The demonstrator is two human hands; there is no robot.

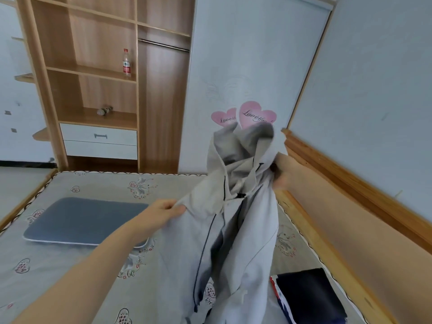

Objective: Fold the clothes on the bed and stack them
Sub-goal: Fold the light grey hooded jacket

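A light grey hooded jacket (245,230) with dark drawcords hangs in the air over the bed (93,288). My left hand (163,210) pinches its left shoulder edge. My right hand (279,175) grips the fabric by the hood, higher up; the cloth hides most of its fingers. The jacket's hem trails down to the mattress. A folded dark navy garment (306,298) with a red and white edge lies on the bed at the lower right.
A flat grey-blue cushion (84,222) lies on the left of the mattress. A wooden headboard (350,197) runs along the right. Behind the bed stands an open wooden wardrobe (105,90) with a water bottle (126,64) on a shelf.
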